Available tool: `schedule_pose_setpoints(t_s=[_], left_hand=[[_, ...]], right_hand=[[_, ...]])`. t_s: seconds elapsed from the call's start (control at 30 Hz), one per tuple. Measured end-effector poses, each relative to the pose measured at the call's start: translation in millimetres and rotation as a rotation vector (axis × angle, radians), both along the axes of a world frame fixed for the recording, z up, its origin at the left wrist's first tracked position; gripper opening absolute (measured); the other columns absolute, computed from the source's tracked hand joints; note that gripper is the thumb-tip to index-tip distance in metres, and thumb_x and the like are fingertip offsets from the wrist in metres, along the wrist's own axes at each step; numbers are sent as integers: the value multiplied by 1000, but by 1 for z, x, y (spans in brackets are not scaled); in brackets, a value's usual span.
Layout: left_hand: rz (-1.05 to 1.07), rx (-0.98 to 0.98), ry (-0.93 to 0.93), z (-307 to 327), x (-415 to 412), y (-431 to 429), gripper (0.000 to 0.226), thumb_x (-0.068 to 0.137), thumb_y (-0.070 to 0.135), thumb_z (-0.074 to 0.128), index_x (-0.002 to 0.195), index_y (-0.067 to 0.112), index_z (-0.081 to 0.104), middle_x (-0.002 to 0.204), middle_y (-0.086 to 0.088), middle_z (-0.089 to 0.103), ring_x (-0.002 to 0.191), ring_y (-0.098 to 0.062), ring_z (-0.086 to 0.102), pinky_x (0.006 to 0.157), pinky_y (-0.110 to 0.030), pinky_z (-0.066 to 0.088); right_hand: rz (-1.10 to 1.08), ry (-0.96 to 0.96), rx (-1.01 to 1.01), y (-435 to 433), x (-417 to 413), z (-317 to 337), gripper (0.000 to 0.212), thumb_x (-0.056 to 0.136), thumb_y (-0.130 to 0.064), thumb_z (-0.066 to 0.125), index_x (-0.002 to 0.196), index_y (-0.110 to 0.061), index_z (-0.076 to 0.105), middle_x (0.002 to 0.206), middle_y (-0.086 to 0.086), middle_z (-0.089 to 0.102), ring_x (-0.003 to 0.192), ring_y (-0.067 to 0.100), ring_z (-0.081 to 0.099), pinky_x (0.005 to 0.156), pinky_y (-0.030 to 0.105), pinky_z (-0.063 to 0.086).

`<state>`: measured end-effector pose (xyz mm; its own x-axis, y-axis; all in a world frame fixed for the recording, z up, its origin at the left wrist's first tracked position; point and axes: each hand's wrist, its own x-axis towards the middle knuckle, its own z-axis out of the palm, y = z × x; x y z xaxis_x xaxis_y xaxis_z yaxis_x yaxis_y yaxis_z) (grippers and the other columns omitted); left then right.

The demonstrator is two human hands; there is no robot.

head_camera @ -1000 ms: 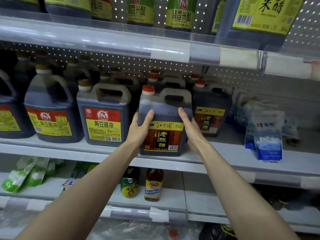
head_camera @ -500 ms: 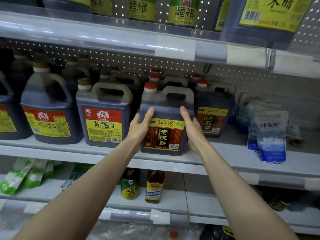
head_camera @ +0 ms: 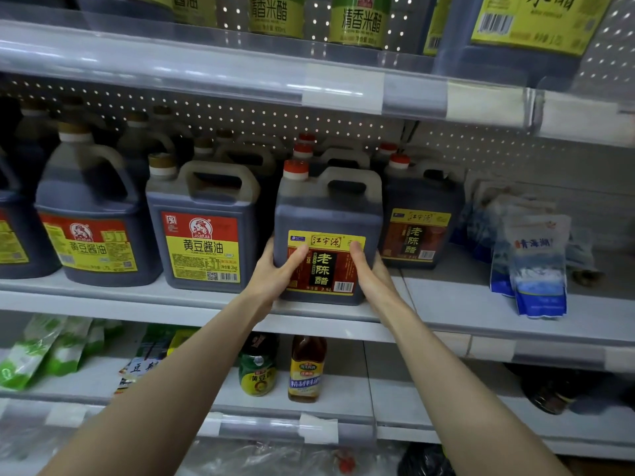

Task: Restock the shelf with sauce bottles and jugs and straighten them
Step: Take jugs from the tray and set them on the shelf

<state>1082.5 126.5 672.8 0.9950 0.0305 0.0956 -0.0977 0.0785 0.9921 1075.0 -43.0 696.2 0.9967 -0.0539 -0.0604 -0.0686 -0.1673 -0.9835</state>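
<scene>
Here we are at the middle shelf [head_camera: 446, 305], both arms up, with the red-capped vinegar jug [head_camera: 328, 207] in the middle of our view. The left grip [head_camera: 273, 278] is wrapped round its lower corner at eight o'clock and the right grip [head_camera: 371, 274] at four o'clock, both thumbs laid across the front label and the fingers curled out of sight round the sides. The jug stands upright at the shelf's front lip with its label facing us, though we cannot tell whether its base is bearing weight. At its nine o'clock stands the soy sauce jug [head_camera: 202, 235], just beside it. At its two o'clock the sister jug [head_camera: 421, 214] sits a little further back, and blue salt bags [head_camera: 536, 269] slump well off at three o'clock. We judge this to be the straightening step, seating this jug into the front row. The next move calls for a small two-handed nudge to square its face with its neighbours, keeping the base flat and off the lip, then a clean release from both sides.
</scene>
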Motion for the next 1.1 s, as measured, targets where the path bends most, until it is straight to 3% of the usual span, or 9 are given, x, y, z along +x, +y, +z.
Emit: schedule_pose_setpoints(t_s=[0.07, 0.17, 0.33, 0.63, 0.93, 1.1], left_hand=[[-15, 40, -12, -9, 0, 1, 73, 71, 50, 66, 137, 25, 44, 120, 7, 63, 110, -6, 58, 87, -21, 47], [-12, 63, -21, -16, 3, 3, 67, 78, 41, 68, 137, 22, 44, 120, 5, 63, 109, -5, 59, 95, -24, 47], [-17, 59, -30, -20, 5, 3, 55, 87, 28, 64, 137, 19, 43, 117, 6, 63, 106, -4, 60, 83, -15, 47], [-3, 44, -28, -20, 7, 3, 49, 88, 27, 65, 133, 24, 45, 112, 10, 63, 103, -3, 60, 83, -16, 47], [0, 7, 2, -20, 12, 3, 46, 88, 28, 65, 129, 28, 45, 109, 12, 63, 99, 0, 59, 78, -14, 45], [1, -8, 18, -22, 13, 2, 52, 85, 31, 68, 132, 27, 46, 112, 10, 65, 104, -4, 60, 82, -17, 45]], right_hand=[[-13, -8, 6, -2, 0, -12, 64, 92, -56, 45, 148, -29, 28, 143, -1, 49, 120, 12, 49, 95, 25, 38], [-29, -38, 3, -2, 2, -16, 64, 93, -54, 44, 149, -27, 27, 144, 0, 48, 127, 15, 47, 94, 23, 34], [-53, -54, 8, 1, 1, -18, 62, 95, -52, 43, 149, -27, 27, 144, 0, 48, 125, 14, 47, 92, 22, 34], [-56, -63, 15, 1, 5, -20, 60, 94, -51, 43, 147, -27, 30, 140, 1, 51, 108, 7, 48, 91, 22, 37], [-69, -50, 1, 3, 10, -19, 62, 95, -52, 42, 149, -26, 27, 142, 1, 49, 127, 18, 48, 92, 23, 36], [-74, -56, 6, 1, 13, -22, 61, 93, -54, 42, 147, -28, 29, 141, 0, 50, 126, 17, 49, 94, 25, 38]])
